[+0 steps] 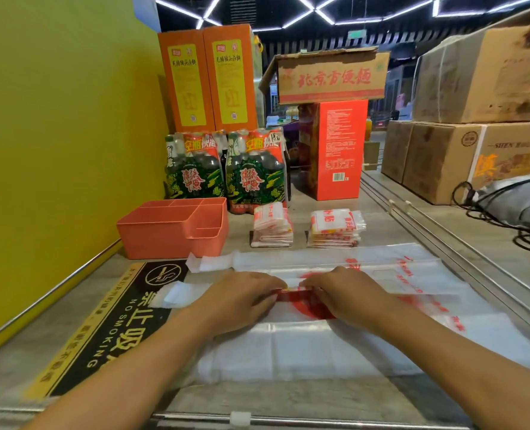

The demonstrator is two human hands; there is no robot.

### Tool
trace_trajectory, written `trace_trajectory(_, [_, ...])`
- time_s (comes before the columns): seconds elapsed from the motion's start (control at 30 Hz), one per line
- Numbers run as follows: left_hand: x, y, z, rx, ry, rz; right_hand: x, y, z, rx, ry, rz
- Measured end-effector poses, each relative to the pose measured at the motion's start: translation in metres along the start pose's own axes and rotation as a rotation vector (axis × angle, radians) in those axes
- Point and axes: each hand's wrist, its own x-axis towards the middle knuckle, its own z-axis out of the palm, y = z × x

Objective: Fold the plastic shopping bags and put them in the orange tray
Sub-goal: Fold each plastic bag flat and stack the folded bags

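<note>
- Both hands are down on the plastic bag [304,346], which lies flat across the counter [335,395] right in front of the person, white with red print.
- Left hand [242,297] — fingers curled, pinching the folded edge of the bag where the red print shows, knuckles up.
- Right hand [341,293] mirrors it, fingers curled over the same fold, fingertips almost meeting the left hand's at the middle.
- The bag's two handle loops [176,294] stick out to the left, one lying over the black no-smoking sign [117,321] stuck on the counter.
- The orange tray [152,234] sits well beyond the hands at the left, against the yellow wall [62,150], its compartments showing no bags from this angle.
- Just right of the tray, two stacks of folded bags [273,226] — a second stack [335,228] beside the first, both on the counter, apart from the tray.
- Behind them stand two shrink-wrapped bottle packs [226,172], two tall orange boxes [211,79] and a red carton [338,150] topped by a cardboard box [328,77].
- Far right, more stacked brown cartons [462,156] and a grey bag with black cords [518,200].
</note>
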Motion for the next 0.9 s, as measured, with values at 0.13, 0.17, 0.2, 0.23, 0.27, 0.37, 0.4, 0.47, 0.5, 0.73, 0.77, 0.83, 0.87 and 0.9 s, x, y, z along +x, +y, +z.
trace_trajectory(0.13, [-0.004, -0.004, 0.002, -0.022, -0.07, -0.021, -0.009, 0.006, -0.001, -0.055, 0.053, -0.009])
trace_trajectory(0.17, [-0.004, -0.005, 0.002, -0.028, -0.067, -0.021, -0.01, 0.006, 0.0, -0.023, 0.073, -0.017])
trace_trajectory(0.2, [-0.003, -0.005, 0.002, -0.021, -0.062, -0.025, -0.01, 0.005, 0.003, 0.023, 0.087, -0.027])
trace_trajectory(0.23, [-0.002, -0.004, 0.002, -0.009, -0.056, -0.029, -0.009, 0.004, 0.005, 0.061, 0.085, -0.043])
trace_trajectory(0.27, [-0.002, -0.003, 0.002, 0.0, -0.054, -0.03, -0.008, 0.001, 0.007, 0.079, 0.076, -0.064])
trace_trajectory(0.37, [-0.004, -0.002, 0.001, 0.029, -0.077, -0.013, -0.005, -0.004, 0.014, 0.087, 0.045, -0.098])
trace_trajectory(0.4, [-0.007, -0.005, 0.0, 0.041, -0.101, -0.019, -0.005, -0.003, 0.014, 0.093, 0.042, -0.09])
trace_trajectory(0.47, [-0.014, -0.018, -0.003, 0.091, -0.146, -0.054, -0.007, 0.0, 0.011, 0.127, 0.035, -0.064])
trace_trajectory(0.5, [-0.018, -0.025, -0.005, 0.125, -0.155, -0.076, -0.008, 0.001, 0.009, 0.145, 0.026, -0.057])
trace_trajectory(0.73, [-0.049, -0.055, -0.019, 0.054, -0.158, -0.288, -0.01, 0.0, 0.003, 0.118, -0.032, -0.057])
trace_trajectory(0.77, [-0.053, -0.057, -0.02, 0.041, -0.164, -0.303, -0.01, 0.001, 0.005, 0.111, -0.038, -0.055])
trace_trajectory(0.83, [-0.057, -0.06, -0.024, 0.04, -0.178, -0.309, -0.01, 0.003, 0.008, 0.096, -0.053, -0.06])
trace_trajectory(0.87, [-0.058, -0.062, -0.026, 0.045, -0.18, -0.314, -0.011, 0.004, 0.009, 0.091, -0.065, -0.064])
trace_trajectory(0.9, [-0.059, -0.063, -0.03, 0.043, -0.182, -0.321, -0.011, 0.005, 0.011, 0.087, -0.078, -0.068])
